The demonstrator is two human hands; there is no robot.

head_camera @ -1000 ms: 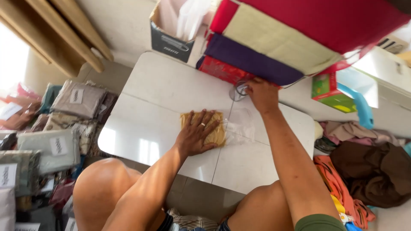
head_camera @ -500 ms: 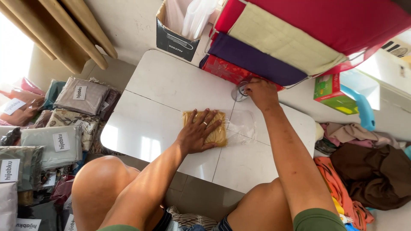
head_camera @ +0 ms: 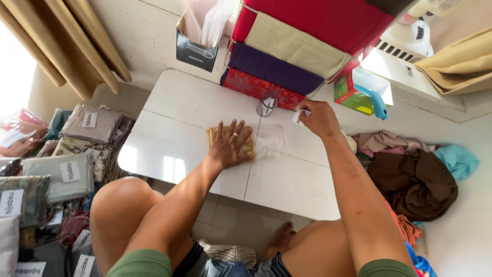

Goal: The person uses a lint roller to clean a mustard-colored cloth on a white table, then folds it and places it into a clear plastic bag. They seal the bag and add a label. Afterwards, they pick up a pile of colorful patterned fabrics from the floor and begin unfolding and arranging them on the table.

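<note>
— Where did we have the folded yellow cloth [head_camera: 229, 139]?

— Mid-bench [head_camera: 179, 102], in its clear bag [head_camera: 269, 142], long side left to right. Our left hand [head_camera: 229, 149] lay open, flat on it.

— And the right hand [head_camera: 319, 117]?

— Just past the bag's open end, pinching a small white piece, the tape roll [head_camera: 266, 105] near.

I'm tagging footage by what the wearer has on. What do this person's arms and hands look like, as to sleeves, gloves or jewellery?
Both arms are bare from the short green sleeves at the bottom edge down to the fingers. No gloves and no watch or bracelet show. The left hand wears a ring on one finger. The right hand shows no ring that I can make out.
</note>
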